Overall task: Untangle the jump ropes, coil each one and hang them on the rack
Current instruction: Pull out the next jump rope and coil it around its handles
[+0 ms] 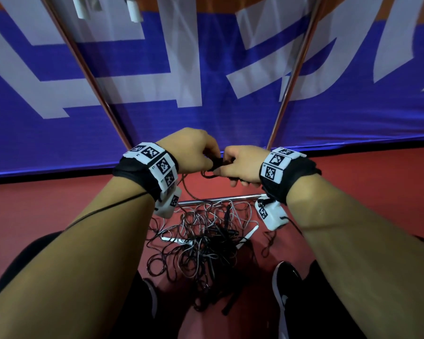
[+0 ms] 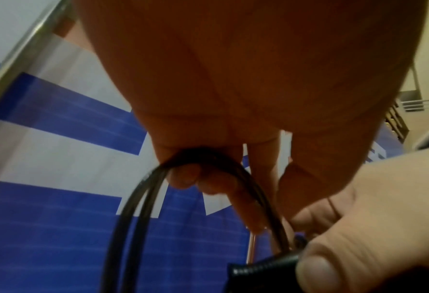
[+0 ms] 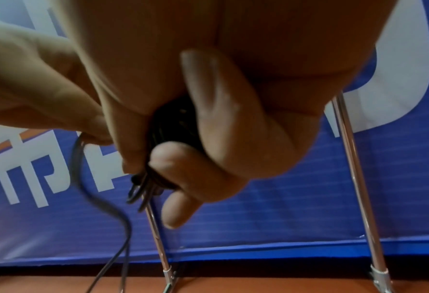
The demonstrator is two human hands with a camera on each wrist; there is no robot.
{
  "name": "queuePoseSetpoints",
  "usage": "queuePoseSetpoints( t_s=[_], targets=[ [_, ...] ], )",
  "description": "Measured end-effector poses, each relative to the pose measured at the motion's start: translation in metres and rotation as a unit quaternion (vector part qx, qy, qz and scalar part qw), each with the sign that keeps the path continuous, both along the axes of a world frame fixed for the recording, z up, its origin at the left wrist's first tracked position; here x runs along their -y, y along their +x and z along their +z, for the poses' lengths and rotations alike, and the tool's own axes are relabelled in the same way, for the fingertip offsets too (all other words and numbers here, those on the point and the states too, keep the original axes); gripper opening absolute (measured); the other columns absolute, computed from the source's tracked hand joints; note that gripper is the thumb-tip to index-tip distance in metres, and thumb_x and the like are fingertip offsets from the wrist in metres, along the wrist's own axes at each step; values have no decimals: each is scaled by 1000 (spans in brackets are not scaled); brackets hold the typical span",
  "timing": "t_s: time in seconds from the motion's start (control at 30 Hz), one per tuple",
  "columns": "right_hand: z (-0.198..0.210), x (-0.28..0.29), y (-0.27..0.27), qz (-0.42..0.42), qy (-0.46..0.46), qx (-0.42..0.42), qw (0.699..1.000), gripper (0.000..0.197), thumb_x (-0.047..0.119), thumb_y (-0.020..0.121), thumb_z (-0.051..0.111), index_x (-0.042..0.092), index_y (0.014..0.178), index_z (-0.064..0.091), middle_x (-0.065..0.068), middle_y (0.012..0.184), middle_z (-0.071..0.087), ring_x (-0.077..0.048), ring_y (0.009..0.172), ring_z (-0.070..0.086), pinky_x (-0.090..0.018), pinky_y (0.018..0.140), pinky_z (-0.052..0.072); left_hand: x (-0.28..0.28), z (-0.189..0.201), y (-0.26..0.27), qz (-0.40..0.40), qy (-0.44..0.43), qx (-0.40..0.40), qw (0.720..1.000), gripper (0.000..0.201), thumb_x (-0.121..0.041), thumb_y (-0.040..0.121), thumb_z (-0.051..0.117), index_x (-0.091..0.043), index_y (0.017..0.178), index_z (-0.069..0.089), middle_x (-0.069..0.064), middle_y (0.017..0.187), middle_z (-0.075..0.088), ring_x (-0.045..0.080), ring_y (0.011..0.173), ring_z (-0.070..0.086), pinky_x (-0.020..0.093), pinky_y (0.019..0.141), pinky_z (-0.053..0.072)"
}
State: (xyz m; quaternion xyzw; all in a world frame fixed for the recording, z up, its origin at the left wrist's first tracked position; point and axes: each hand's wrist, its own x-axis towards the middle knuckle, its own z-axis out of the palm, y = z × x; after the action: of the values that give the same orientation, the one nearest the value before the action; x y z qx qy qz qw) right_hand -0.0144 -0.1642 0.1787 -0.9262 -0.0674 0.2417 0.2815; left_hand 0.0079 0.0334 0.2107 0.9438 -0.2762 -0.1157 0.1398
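Observation:
My two hands meet in front of the rack, above the floor. My left hand [image 1: 206, 155] has its fingers [image 2: 183, 176] curled round loops of a black jump rope [image 2: 138, 208]. My right hand [image 1: 233, 167] grips that rope's black ribbed handle [image 3: 175, 123], with my thumb [image 2: 318, 271] on the handle's end [image 2: 266, 265]. A strand of this rope [image 1: 185, 189] trails down to a tangled pile of black and white jump ropes [image 1: 201, 241] on the red floor between my feet. How many turns are coiled in my hands is hidden.
The rack's two slanted metal poles [image 1: 88, 77] [image 1: 296, 69] rise ahead, and its low crossbar [image 1: 220, 199] lies beyond the pile. White handles [image 1: 83, 8] hang at the top left. A blue and white banner [image 1: 206, 118] stands behind. My black shoes [image 1: 287, 287] flank the pile.

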Motion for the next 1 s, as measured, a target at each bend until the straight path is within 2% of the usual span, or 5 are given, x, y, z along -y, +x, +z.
queuePoseSetpoints(
  t_s=[0.27, 0.6, 0.77, 0.83, 1.0],
  targets=[
    [-9, -1, 6, -37, -31, 54, 997, 30, 51, 98, 69, 23, 108, 63, -3, 78, 79, -8, 34, 52, -14, 32, 32, 5, 0, -3, 114, 12, -53, 992, 25, -33, 78, 90, -24, 98, 77, -7, 83, 74, 14, 81, 70, 28, 66, 50],
    [-12, -3, 10, 5, -64, 146, 987, 43, 64, 97, 66, 23, 105, 54, 0, 85, 70, -24, 79, 67, -32, 58, 42, 10, -15, -7, 195, 95, -138, 966, 45, -55, 92, 73, -10, 93, 75, 4, 84, 67, 20, 78, 62, 32, 73, 50],
    [-8, 6, 13, -27, -40, 159, 986, 41, 61, 98, 66, 23, 101, 53, -2, 84, 71, -27, 76, 67, -32, 59, 45, -1, -19, -9, 180, -100, -256, 945, 14, -16, 87, 85, -14, 95, 75, 7, 85, 77, 9, 69, 74, 23, 64, 59],
    [-8, 8, 14, -32, -34, 160, 986, 39, 60, 98, 66, 23, 100, 53, -2, 84, 71, -27, 76, 67, -33, 59, 45, -1, -19, -10, 195, -166, -301, 919, 19, -4, 83, 87, -9, 95, 74, 13, 89, 79, 21, 79, 80, 33, 77, 65],
    [-9, 6, 15, -30, -21, 165, 986, 38, 58, 98, 68, 23, 98, 53, -3, 82, 70, -28, 73, 66, -35, 61, 49, -3, -16, -5, 196, -56, -140, 969, 16, -10, 79, 84, -22, 88, 77, -1, 74, 77, 19, 66, 77, 35, 72, 66]
  ],
)
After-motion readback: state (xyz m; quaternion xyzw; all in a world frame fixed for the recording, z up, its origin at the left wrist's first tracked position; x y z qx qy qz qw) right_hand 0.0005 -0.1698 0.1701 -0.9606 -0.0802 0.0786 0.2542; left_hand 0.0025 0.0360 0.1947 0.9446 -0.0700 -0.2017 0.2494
